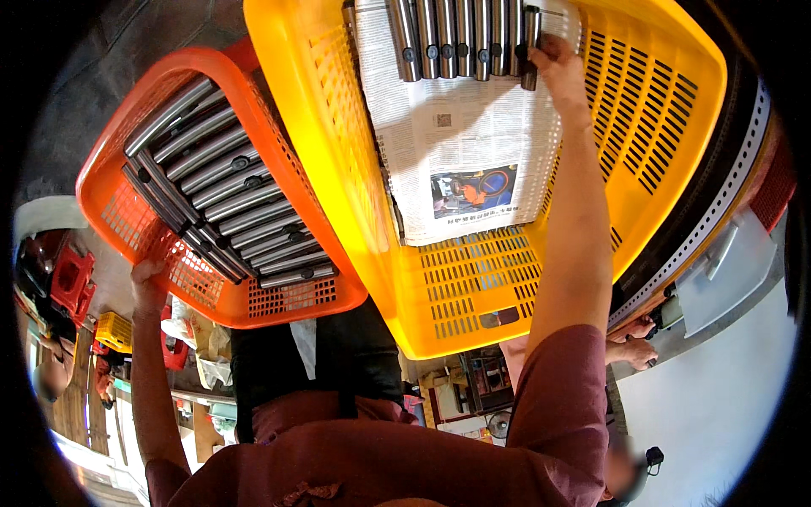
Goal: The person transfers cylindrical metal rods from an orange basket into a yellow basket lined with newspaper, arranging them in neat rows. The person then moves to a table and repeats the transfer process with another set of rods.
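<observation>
My right hand [561, 74] pinches the lower end of a steel rod [530, 42] at the right end of a row of similar rods [465, 38]. The row lies side by side on a newspaper sheet [456, 127] inside a yellow plastic basket [397, 313]; each rod has a small dark round spot near its lower end. At the left, my left hand [149, 277] grips the near left side of an orange basket [224, 80], its fingers partly hidden. Several more steel rods [245, 182] are stacked in that basket, some lying crosswise beneath the others.
The yellow basket's near corner stands close beside the orange basket. Another person's hands [634, 342] show at the right, near a translucent plastic sheet [728, 270]. Farther left are a red plastic stool [74, 287] and a small yellow crate [114, 331].
</observation>
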Motion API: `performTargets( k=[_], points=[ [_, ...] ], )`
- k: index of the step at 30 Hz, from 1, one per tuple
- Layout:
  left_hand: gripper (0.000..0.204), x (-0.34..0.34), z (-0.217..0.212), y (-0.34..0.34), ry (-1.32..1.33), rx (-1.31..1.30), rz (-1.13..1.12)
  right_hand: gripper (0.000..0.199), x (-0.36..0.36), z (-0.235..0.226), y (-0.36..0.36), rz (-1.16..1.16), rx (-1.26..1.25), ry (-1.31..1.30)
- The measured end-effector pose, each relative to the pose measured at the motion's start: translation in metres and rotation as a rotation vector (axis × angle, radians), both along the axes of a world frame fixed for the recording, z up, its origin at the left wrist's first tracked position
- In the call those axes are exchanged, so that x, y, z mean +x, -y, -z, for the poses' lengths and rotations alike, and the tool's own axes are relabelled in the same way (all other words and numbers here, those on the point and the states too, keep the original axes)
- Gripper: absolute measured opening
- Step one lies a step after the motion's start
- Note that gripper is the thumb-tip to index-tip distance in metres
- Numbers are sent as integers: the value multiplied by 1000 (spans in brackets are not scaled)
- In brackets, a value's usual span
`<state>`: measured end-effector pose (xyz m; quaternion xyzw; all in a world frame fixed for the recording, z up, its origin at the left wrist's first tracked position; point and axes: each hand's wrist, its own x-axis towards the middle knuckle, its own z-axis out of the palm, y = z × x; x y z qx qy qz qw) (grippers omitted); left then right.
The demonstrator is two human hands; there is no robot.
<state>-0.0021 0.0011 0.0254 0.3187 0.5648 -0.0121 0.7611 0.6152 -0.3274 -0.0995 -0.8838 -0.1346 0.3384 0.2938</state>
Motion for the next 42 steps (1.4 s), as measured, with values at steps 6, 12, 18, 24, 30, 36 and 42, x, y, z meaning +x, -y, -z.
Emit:
performTargets(
  k=[6,12,18,24,30,36,42],
  points=[
    [77,4,-7,6,-51,14,-40,33,20,32,5,-37,128,-42],
    [77,0,-7,2,-72,6,-64,29,27,44,-3,-338,-165,353],
    [78,1,-5,4,-16,-31,-86,28,25,69,3,-415,-109,706],
    [85,-7,1,0,-65,5,28,29,16,59,0,-437,-81,752],
    [70,5,-9,10,-1,30,39,27,-59,-29,-22,143,182,433],
    [32,29,-16,12,-96,149,37,32,-180,-201,-60,628,741,506],
    [29,18,0,5,-13,125,179,22,-331,-240,-134,-293,337,248]
  ],
)
